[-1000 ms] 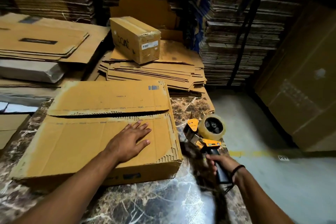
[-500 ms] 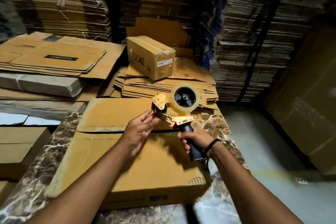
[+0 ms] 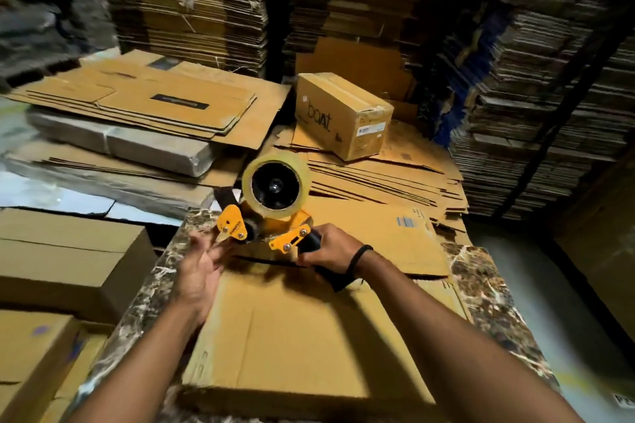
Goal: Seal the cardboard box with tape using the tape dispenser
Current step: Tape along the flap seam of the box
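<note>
A flat brown cardboard box lies on the marble table, its two top flaps folded down with a seam across the far part. My right hand grips the black handle of an orange tape dispenser carrying a roll of clear tape, held over the far left part of the box by the seam. My left hand is at the box's left edge, fingers spread and blurred, their tips touching the dispenser's front plate.
A small sealed box marked "boat" stands on flattened cartons behind the table. Stacks of flat cardboard fill the back and right. Closed boxes sit at the left. Grey floor lies to the right.
My right hand has lifted the dispenser from the table's right side and carried it left over the box's seam. My left hand left the flap and came up to the dispenser's front.
</note>
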Demonstrator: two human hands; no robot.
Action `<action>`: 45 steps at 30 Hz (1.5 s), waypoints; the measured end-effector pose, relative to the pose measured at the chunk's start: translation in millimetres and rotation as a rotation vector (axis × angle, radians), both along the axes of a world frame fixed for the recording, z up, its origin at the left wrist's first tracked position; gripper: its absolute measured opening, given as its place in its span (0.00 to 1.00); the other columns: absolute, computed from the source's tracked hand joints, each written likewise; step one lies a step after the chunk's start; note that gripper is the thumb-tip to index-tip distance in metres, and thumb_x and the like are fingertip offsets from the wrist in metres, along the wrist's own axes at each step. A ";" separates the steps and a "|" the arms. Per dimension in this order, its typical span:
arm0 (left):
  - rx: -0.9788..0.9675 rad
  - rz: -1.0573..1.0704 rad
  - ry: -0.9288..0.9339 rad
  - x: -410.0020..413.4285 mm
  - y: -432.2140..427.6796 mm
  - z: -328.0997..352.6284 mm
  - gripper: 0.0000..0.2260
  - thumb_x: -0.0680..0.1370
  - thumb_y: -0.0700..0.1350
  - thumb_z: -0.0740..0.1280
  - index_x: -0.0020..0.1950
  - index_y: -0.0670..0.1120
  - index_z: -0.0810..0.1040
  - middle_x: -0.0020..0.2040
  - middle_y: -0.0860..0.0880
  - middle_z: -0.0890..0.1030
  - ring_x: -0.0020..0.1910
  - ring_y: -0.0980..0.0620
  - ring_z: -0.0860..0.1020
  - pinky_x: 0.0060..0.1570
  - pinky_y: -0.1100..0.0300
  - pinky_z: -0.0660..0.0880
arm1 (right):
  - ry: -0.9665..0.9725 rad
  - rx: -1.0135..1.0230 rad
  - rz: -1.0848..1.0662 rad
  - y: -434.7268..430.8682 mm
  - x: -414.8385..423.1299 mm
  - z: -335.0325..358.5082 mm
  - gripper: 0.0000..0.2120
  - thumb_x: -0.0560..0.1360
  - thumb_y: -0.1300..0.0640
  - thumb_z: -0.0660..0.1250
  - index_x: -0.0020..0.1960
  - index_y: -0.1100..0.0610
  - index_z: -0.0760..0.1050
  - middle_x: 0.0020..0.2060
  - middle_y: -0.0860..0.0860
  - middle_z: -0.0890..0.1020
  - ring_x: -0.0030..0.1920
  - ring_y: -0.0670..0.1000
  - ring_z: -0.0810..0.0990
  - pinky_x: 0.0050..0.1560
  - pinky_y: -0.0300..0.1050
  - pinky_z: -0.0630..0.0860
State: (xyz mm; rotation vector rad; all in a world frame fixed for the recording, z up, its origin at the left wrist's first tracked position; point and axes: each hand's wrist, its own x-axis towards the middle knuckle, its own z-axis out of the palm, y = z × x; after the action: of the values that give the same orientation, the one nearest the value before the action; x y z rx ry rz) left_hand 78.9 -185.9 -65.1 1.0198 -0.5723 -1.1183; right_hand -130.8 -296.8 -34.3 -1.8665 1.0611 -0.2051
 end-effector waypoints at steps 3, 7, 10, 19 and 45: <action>-0.004 0.066 0.094 18.8 7.7 -19.6 0.60 0.50 0.76 0.70 0.74 0.44 0.60 0.63 0.40 0.74 0.61 0.42 0.73 0.63 0.48 0.67 | 0.108 -0.129 0.042 -3.9 31.6 -1.0 0.09 0.69 0.55 0.71 0.46 0.57 0.76 0.38 0.53 0.81 0.34 0.52 0.79 0.37 0.48 0.78; 0.039 0.118 0.089 31.7 13.9 -39.1 0.59 0.56 0.76 0.65 0.76 0.43 0.51 0.70 0.39 0.66 0.67 0.41 0.66 0.70 0.46 0.58 | 0.175 -0.137 0.064 -5.4 57.6 -1.1 0.06 0.69 0.58 0.71 0.42 0.51 0.74 0.37 0.51 0.81 0.34 0.51 0.80 0.36 0.44 0.77; 0.080 0.111 0.144 36.1 16.8 -55.3 0.53 0.63 0.75 0.58 0.76 0.42 0.49 0.75 0.36 0.55 0.72 0.39 0.59 0.71 0.45 0.55 | 0.258 -0.135 0.103 -6.4 66.7 -4.7 0.07 0.70 0.59 0.71 0.42 0.50 0.74 0.38 0.51 0.81 0.34 0.51 0.80 0.34 0.43 0.78; 0.328 -0.115 -0.240 26.7 18.8 -80.6 0.55 0.49 0.70 0.74 0.69 0.43 0.68 0.58 0.41 0.78 0.55 0.40 0.77 0.61 0.43 0.70 | 0.335 -0.193 0.164 -13.9 66.5 -10.3 0.06 0.70 0.57 0.71 0.44 0.52 0.74 0.38 0.50 0.80 0.35 0.50 0.78 0.35 0.42 0.73; 0.169 -0.185 -0.463 10.9 6.3 -67.4 0.32 0.67 0.44 0.63 0.72 0.50 0.60 0.69 0.53 0.64 0.68 0.57 0.63 0.62 0.70 0.63 | 0.362 -0.127 0.042 -15.4 -77.1 -10.5 0.05 0.71 0.56 0.71 0.43 0.49 0.76 0.33 0.47 0.82 0.27 0.43 0.78 0.28 0.38 0.75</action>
State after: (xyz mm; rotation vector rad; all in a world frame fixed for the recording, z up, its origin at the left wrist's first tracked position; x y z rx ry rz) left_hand 89.8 -179.7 -132.4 1.4100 -0.9691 -1.1083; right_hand -207.9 -312.2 -44.8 -2.0888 1.2731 0.0975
